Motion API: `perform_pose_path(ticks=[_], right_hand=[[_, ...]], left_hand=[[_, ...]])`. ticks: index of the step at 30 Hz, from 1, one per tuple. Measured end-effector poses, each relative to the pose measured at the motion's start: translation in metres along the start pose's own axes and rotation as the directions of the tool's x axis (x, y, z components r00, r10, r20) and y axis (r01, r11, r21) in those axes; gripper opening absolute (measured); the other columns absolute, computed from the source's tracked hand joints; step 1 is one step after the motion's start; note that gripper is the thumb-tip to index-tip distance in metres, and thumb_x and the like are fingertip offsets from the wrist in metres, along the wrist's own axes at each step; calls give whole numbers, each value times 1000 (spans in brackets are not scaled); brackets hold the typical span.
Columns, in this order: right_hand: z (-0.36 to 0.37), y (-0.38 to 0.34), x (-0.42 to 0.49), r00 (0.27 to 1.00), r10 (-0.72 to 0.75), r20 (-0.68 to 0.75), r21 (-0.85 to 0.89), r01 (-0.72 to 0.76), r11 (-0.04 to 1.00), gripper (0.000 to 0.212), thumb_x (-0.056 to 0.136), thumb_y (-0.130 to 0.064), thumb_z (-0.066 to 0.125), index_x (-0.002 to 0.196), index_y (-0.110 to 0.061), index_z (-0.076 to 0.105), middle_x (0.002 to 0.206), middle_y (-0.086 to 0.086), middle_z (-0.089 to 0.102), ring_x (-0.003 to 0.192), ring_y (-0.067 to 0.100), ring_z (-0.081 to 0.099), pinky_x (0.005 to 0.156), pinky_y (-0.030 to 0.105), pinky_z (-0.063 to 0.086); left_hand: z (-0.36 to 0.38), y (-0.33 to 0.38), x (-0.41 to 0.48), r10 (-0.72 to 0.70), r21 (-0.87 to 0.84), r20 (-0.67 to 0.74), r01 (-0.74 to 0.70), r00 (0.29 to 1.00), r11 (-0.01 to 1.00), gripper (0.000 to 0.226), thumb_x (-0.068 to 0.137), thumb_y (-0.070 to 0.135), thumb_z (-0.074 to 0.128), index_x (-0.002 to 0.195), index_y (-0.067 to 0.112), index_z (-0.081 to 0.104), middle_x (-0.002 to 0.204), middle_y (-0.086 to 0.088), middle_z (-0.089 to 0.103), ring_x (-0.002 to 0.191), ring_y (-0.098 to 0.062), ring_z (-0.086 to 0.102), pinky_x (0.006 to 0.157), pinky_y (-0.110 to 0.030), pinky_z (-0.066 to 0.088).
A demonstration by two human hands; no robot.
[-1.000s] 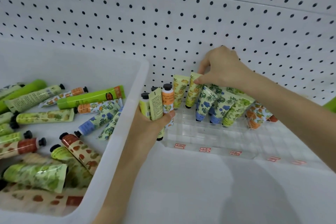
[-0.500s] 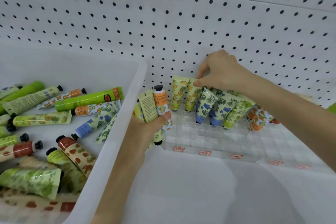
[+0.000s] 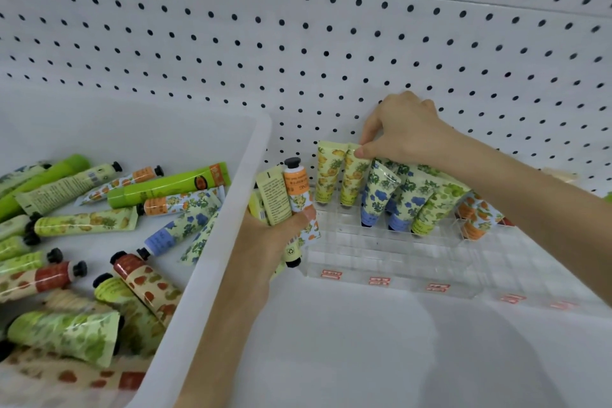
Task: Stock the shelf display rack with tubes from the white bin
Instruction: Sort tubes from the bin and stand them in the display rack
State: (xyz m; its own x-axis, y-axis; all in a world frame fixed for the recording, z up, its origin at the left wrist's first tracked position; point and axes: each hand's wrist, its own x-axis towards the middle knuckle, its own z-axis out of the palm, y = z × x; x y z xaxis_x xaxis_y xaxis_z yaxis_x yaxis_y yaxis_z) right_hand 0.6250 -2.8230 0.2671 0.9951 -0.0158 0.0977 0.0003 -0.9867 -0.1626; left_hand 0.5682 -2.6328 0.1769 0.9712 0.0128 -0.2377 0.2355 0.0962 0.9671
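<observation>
Head view: pinched yellow tube point(image 3: 353, 175) upright, cap-down

The front rows of the clear rack point(image 3: 390, 262) at the middle of the frame hold nothing, and the white shelf point(image 3: 364, 351) at the lower right is bare, so a hand can pass there. Standing tubes point(image 3: 377, 195) fill the rack's back row against the pegboard point(image 3: 298, 43). The white bin point(image 3: 212, 242) wall blocks the left side.
</observation>
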Motion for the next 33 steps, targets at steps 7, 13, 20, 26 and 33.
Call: perform_pose_path(ticks=[7, 13, 20, 26, 33], right_hand=[[-2, -1, 1, 1000, 10, -1, -5, -10, 1000, 13, 76, -35, 75, 72, -26, 66, 76, -10, 55, 95, 16, 36, 85, 35, 24], [-9, -1, -3, 1000, -5, 14, 19, 5, 1000, 13, 77, -36, 74, 71, -26, 69, 76, -8, 64, 94, 15, 42, 85, 34, 25], [-33, 10, -36, 994, -76, -80, 31, 79, 996, 20, 77, -42, 73, 74, -22, 71, 91, -6, 61, 97, 14, 45, 88, 35, 24], [-19, 12, -50, 999, -38, -6, -74, 38, 997, 18, 74, -45, 74, 69, -29, 68, 98, -4, 58, 103, 18, 38, 85, 32, 20], [-15, 10, -48, 1000, -28, -14, -113, 26, 993, 16, 75, -37, 75, 67, -28, 65, 101, -1, 60, 108, 21, 40, 85, 34, 20]], left_hand=[[0, 1, -1, 5, -20, 13, -5, 1000, 1000, 32, 72, 10, 80, 98, 24, 68, 91, 8, 73, 76, -4, 69, 67, -28, 54], [0, 0, -2, -10, -39, 10, 10, 1000, 999, 29, 73, 9, 79, 96, 24, 69, 93, 6, 73, 78, -7, 70, 67, -29, 55], [0, 0, -4, -8, -42, 8, 8, 1000, 999, 31, 72, 9, 79, 99, 22, 69, 92, 6, 73, 80, -10, 71, 70, -33, 57], [0, 1, -7, -12, -41, 37, 14, 999, 999, 35, 70, 10, 81, 100, 22, 69, 90, 6, 74, 76, -9, 72, 55, -25, 53], [-3, 4, -10, -29, -66, 27, 31, 999, 997, 29, 70, 9, 80, 94, 22, 70, 87, 4, 75, 75, -13, 73, 61, -29, 54]])
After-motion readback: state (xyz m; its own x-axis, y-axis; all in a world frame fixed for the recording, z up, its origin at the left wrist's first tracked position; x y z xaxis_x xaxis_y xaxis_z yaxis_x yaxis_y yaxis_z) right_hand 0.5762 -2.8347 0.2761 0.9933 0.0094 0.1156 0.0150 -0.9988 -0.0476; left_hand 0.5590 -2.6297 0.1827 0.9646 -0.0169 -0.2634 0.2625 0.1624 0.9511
